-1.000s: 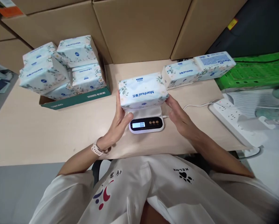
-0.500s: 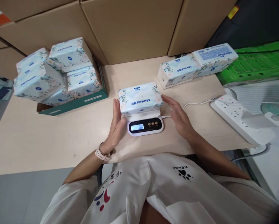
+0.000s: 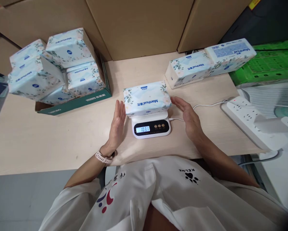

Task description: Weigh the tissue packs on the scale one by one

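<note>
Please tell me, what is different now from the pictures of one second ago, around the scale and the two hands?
Both hands let go of the tissue pack: the left hand and right hand moved a little outward and now stand open beside it, apart from it. The pack rests on the scale, whose display went from 0.0 to about 103. The other packs, the cartons and the power strip stayed put.

A soft tissue pack [image 3: 146, 98], white and pale blue with a floral print and blue "Manhua" lettering (upside down from here), lies flat on the small white scale [image 3: 151, 125], whose lit display shows figures.
</note>
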Demonstrator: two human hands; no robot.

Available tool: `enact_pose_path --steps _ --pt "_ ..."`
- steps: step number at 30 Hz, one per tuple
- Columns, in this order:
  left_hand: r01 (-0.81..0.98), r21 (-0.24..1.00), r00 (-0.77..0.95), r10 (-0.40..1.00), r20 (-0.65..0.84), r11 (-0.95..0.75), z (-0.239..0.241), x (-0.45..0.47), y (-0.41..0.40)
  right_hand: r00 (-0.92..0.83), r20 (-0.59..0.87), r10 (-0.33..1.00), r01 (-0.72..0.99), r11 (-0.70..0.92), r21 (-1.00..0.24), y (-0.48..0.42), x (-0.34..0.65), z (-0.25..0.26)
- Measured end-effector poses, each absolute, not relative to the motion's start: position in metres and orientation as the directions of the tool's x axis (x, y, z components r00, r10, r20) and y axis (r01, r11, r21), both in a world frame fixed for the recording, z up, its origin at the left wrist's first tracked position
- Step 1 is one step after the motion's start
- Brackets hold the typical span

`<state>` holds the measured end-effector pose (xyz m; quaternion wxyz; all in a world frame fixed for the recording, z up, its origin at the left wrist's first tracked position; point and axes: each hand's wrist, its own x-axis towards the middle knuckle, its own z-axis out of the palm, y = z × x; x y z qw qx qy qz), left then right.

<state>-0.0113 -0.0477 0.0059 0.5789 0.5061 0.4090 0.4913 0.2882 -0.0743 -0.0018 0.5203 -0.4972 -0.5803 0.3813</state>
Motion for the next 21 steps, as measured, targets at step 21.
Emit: enact_pose_path --steps 21 --pt "-0.144 0.989 0.188 0.981 0.045 -0.018 0.0082 -0.0144 -0.0513 0.011 0.227 0.974 0.189 0.221 -0.957 -0.0744 0.2892 -0.0064"
